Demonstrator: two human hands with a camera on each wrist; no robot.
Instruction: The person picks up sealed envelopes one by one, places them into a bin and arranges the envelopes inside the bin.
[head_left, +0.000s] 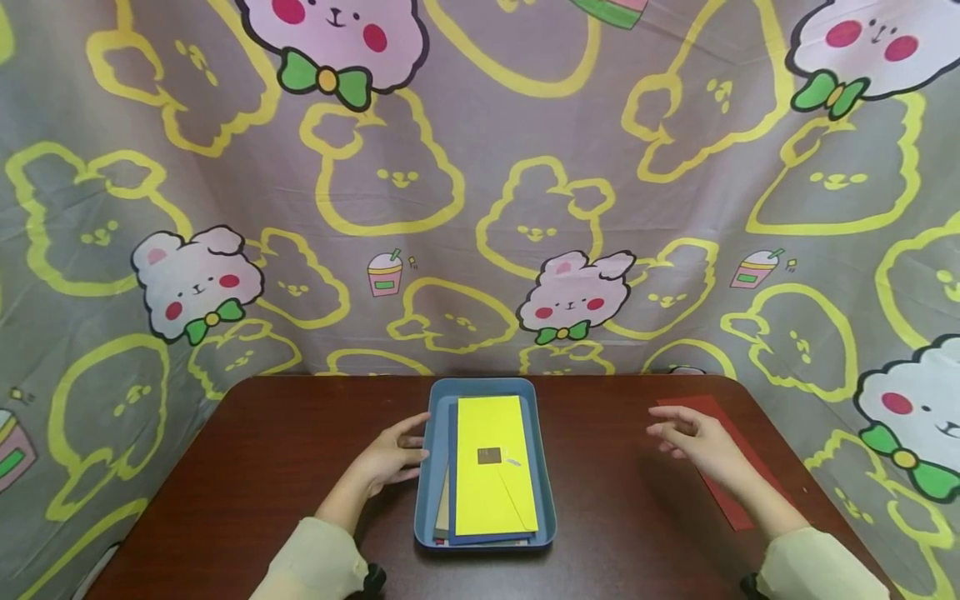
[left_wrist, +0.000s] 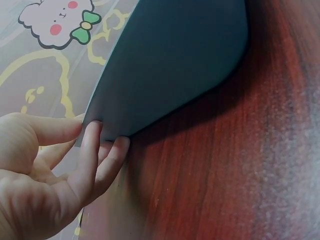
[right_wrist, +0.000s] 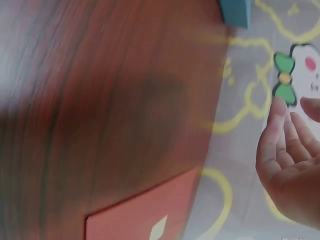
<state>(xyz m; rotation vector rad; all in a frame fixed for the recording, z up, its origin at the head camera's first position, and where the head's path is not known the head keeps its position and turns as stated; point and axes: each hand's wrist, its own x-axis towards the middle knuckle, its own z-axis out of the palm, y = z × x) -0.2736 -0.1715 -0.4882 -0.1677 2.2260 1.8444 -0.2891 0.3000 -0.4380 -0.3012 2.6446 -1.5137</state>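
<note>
A blue tray stands near the back middle of the table. Inside it, a yellow envelope with a small brown square on it lies on top of a dark blue flat piece. Part of a tan item shows at their left. The left hand touches the tray's left side; close up, its fingertips rest along the outer wall and rim. Above the red envelope on the right, the right hand hovers with loosely bent fingers and holds nothing.
The dark brown wooden table runs back to a patterned curtain with bunny drawings. Curtain also hangs along both sides. In the right wrist view a pale diamond marks the red envelope.
</note>
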